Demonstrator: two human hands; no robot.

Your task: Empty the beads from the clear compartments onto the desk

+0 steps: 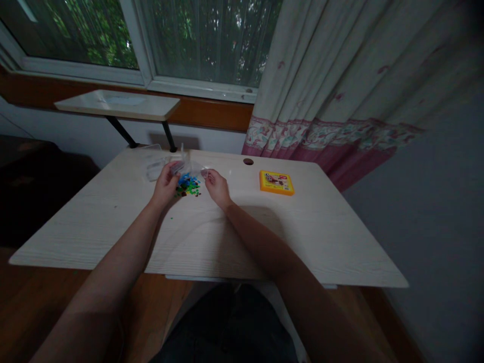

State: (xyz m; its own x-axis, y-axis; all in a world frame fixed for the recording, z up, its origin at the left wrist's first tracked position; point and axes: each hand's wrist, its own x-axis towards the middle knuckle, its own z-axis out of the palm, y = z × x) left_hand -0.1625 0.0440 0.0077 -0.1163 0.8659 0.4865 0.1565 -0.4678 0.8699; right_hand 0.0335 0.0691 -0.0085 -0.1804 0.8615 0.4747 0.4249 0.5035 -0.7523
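My left hand (pixel 166 184) and my right hand (pixel 217 186) grip a clear plastic box (pixel 194 168) from its two sides, fingers closed on its edges. One see-through part of it, perhaps a lid, stands upright near the left fingers. Right below the box, a pile of tiny blue, green, yellow and dark pieces (pixel 188 185) lies on the table, between my hands. The pieces are too small to name. Another clear plastic container (pixel 154 169) rests just left of my left hand.
The pale wooden table (pixel 242 242) has a round cable hole (pixel 248 161) near its back edge. A yellow-orange flat box (pixel 276 182) lies on the right. A small raised shelf (pixel 121 106) stands at the back left. One green piece (pixel 171 218) lies apart from the pile.
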